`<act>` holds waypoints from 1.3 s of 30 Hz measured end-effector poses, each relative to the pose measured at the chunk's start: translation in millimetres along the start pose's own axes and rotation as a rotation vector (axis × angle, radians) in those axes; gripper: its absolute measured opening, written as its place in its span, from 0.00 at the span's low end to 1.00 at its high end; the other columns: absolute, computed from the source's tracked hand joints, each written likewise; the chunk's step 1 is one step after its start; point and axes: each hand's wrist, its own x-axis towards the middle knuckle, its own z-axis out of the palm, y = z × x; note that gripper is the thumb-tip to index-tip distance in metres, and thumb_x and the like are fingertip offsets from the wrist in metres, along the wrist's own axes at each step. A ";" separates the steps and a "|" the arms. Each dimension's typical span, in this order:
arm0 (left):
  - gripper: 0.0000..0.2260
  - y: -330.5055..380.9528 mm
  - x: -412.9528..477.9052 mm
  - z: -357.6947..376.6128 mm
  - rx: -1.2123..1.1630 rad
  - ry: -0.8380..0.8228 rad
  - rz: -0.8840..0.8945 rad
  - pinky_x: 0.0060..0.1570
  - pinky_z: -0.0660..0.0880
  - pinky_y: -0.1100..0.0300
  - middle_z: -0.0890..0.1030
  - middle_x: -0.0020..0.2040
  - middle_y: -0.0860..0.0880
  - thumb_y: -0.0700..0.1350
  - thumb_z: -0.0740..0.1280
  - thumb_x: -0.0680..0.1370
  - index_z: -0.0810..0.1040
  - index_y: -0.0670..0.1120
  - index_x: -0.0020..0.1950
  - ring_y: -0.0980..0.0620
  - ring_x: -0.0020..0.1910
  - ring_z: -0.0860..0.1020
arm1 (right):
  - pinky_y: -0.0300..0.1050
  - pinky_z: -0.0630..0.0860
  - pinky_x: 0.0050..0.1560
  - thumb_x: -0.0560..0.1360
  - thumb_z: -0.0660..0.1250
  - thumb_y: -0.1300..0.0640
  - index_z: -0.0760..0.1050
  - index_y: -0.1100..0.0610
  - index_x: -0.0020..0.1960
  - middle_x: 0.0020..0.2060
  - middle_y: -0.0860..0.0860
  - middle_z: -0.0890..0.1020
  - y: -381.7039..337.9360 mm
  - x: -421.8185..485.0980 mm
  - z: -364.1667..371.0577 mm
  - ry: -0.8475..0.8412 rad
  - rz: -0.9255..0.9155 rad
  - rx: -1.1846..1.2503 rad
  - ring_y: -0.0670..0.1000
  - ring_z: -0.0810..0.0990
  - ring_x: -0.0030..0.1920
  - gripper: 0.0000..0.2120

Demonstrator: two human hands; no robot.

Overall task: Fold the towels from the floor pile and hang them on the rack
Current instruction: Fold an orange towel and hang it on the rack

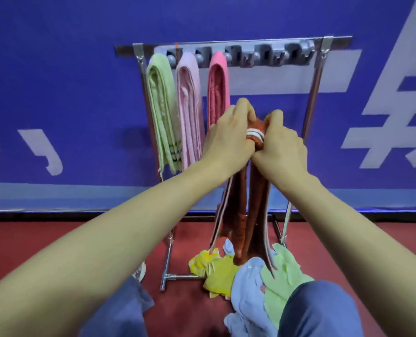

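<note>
A: Just below the hands, close to the person's knees (323, 310), the loose ends of the brown towel (256, 190) hang down into the floor pile (246, 278). Lifted quickly, they could drag a yellow or blue piece along.

B: And the grip?

A: The left hand (229, 135) and right hand (283, 144) are pressed together. Both are clenched on the towel's bunched middle, at its white-striped band. It hangs in two lengths that look uneven, so the fold may well come out crooked. A slack finger would likely let one side slip down to the floor.

B: Beyond the hands?

A: The rack (317, 76). A green towel (160, 105), a pale pink towel (190, 105) and a deeper pink towel (218, 93) hang up and to the left of the hands. The last sits just behind the left knuckles, so a careless reach could knock it off. The free places lie above and to the right.

B: The surroundings?

A: A dark red floor (56, 244) runs under everything. Behind the rack stands a blue wall (56, 93) with large white lettering.
</note>
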 end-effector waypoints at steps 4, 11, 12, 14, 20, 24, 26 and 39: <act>0.16 -4.6 33.2 -1.7 0.176 -0.058 -0.017 0.43 0.75 0.44 0.78 0.50 0.48 0.36 0.65 0.68 0.68 0.49 0.53 0.36 0.48 0.78 | 0.53 0.70 0.38 0.73 0.64 0.60 0.65 0.57 0.57 0.40 0.56 0.77 1.8 40.0 -15.7 0.029 -0.028 -0.006 0.64 0.74 0.40 0.14; 0.19 -3.4 114.2 -9.3 0.449 -0.101 -0.008 0.42 0.68 0.46 0.73 0.57 0.42 0.34 0.66 0.72 0.69 0.44 0.61 0.33 0.55 0.76 | 0.51 0.67 0.37 0.71 0.63 0.65 0.68 0.59 0.56 0.45 0.59 0.79 7.4 122.9 -17.3 0.047 -0.160 -0.117 0.66 0.77 0.44 0.15; 0.19 -4.0 126.5 -10.6 0.499 -0.089 0.004 0.42 0.65 0.48 0.72 0.58 0.42 0.34 0.66 0.72 0.69 0.44 0.62 0.34 0.55 0.75 | 0.51 0.66 0.36 0.70 0.63 0.65 0.68 0.59 0.56 0.45 0.59 0.79 8.7 135.7 -15.4 0.063 -0.186 -0.126 0.66 0.77 0.45 0.14; 0.20 -7.8 151.1 -12.8 0.558 -0.072 0.013 0.42 0.63 0.49 0.71 0.59 0.41 0.34 0.66 0.73 0.69 0.43 0.64 0.33 0.55 0.75 | 0.50 0.64 0.36 0.70 0.62 0.66 0.69 0.59 0.54 0.46 0.59 0.79 8.7 164.2 -13.0 0.099 -0.231 -0.149 0.65 0.77 0.45 0.13; 0.16 -33.2 223.7 -2.1 0.551 -0.091 0.015 0.48 0.69 0.49 0.75 0.57 0.42 0.39 0.67 0.76 0.73 0.45 0.63 0.38 0.56 0.77 | 0.51 0.65 0.39 0.73 0.65 0.60 0.76 0.58 0.53 0.41 0.54 0.72 10.1 240.7 -2.4 0.110 -0.290 -0.159 0.61 0.75 0.47 0.08; 0.13 -53.8 238.7 19.8 0.513 -0.107 -0.027 0.46 0.69 0.51 0.80 0.55 0.44 0.39 0.65 0.75 0.77 0.48 0.58 0.40 0.56 0.78 | 0.49 0.66 0.39 0.71 0.63 0.62 0.78 0.55 0.48 0.41 0.52 0.78 21.5 257.8 21.9 0.091 -0.256 -0.105 0.60 0.76 0.45 0.08; 0.14 -61.4 235.8 29.5 0.493 -0.076 -0.041 0.46 0.70 0.51 0.81 0.54 0.46 0.38 0.64 0.74 0.77 0.50 0.57 0.39 0.55 0.78 | 0.48 0.66 0.37 0.68 0.62 0.64 0.77 0.54 0.46 0.39 0.51 0.78 29.6 255.2 33.3 0.117 -0.244 -0.049 0.58 0.75 0.41 0.10; 0.18 -62.1 207.4 36.0 0.529 0.000 -0.087 0.41 0.64 0.52 0.81 0.54 0.40 0.40 0.63 0.76 0.72 0.49 0.66 0.35 0.56 0.77 | 0.47 0.66 0.40 0.71 0.62 0.61 0.81 0.53 0.55 0.47 0.54 0.80 26.5 241.7 28.3 0.145 -0.268 -0.049 0.60 0.77 0.49 0.16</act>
